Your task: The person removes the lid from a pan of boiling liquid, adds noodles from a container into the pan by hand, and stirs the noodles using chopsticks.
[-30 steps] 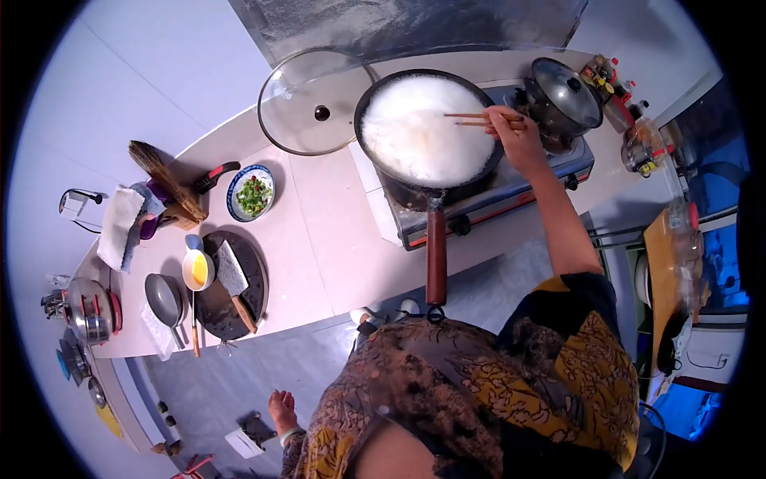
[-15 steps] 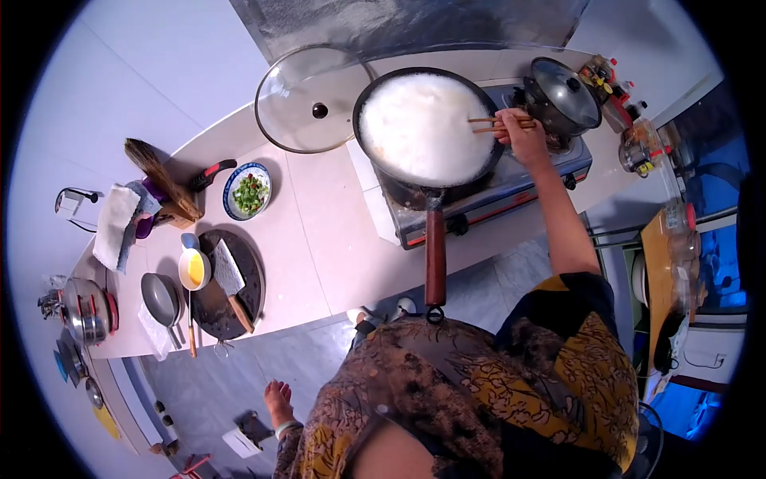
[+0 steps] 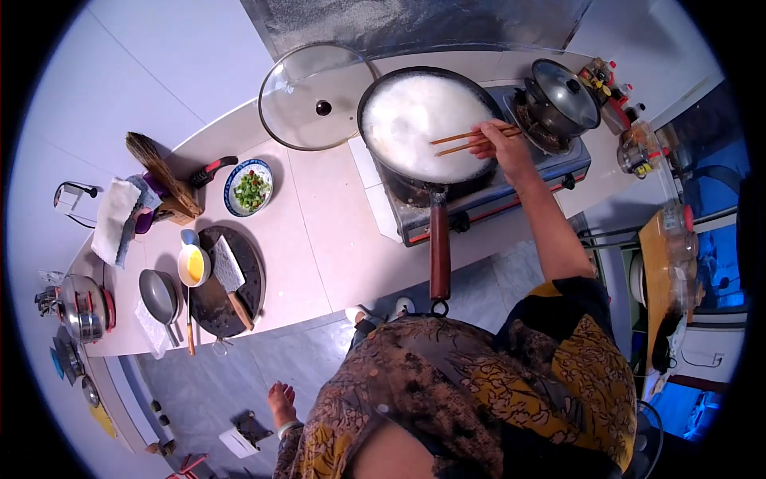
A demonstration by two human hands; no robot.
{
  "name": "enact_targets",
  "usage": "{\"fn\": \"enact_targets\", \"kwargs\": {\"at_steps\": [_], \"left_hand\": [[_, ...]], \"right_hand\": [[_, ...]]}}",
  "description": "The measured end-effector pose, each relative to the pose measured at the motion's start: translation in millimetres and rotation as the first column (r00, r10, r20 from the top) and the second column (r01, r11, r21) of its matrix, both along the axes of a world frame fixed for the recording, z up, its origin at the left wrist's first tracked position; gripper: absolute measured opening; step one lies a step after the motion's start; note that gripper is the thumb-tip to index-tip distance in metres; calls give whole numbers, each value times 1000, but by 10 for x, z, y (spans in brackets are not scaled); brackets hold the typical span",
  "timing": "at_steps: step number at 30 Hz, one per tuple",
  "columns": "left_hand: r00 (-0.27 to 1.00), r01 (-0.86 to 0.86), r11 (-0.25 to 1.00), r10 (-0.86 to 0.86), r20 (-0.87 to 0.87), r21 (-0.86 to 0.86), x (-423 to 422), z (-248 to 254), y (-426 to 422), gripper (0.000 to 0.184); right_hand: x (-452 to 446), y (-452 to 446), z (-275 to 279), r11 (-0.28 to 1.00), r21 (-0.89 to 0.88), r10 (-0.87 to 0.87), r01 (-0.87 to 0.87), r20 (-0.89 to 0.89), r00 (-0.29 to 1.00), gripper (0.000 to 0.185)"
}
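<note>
Chopsticks [image 3: 455, 139] moved left over white foam [image 3: 415, 120] in pan [image 3: 435, 184], tips apart; stirring likely underway. Right hand [image 3: 500, 145] grip closed around them near pan's right rim; left hand [image 3: 282, 403] empty, relaxed.

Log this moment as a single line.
right hand: holds chopsticks, tips at white foam | left hand: empty, lowered | pan: on stove, uncovered | glass lid: left of pan
</note>
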State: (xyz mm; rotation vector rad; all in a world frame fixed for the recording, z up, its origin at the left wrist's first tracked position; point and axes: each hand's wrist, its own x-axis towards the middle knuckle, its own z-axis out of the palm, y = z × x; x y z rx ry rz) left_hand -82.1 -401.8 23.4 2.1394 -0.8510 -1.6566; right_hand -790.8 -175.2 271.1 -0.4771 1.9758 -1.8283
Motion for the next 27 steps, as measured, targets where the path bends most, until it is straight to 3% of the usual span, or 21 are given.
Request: {"fn": "enact_targets", "kwargs": {"at_steps": [5,8,11,14,18,24,27], "left_hand": [[999,15,1000,-15,-30,-5,38,-91,-13,43],[998,7,1000,-6,-58,4,91,-153,-8,43],[999,12,1000,-12,-36,15,100,-192,6,43],[999,40,999,-40,-33,10,144,-245,20,40],[998,24,1000,-24,-56,-7,176,-185,114,38],[998,48,998,-47,-30,32,244,-236,178,39],[998,56,998,-55,-8,32,121,-159,187,38]], "right_hand": [[-1,-23,114,994,-108,10,-18,-75,997,27],[26,-128,290,992,-120,-64,39,-209,976,26],[-70,-293,348,997,-75,-32,8,-323,946,27],[-277,-510,194,987,163,79,-10,-420,904,26],[-422,-606,-31,953,239,271,-188,-387,881,27],[-351,-405,357,886,350,392,-304,-216,894,29],[-303,-309,442,861,397,424,-318,-214,880,30]]}}
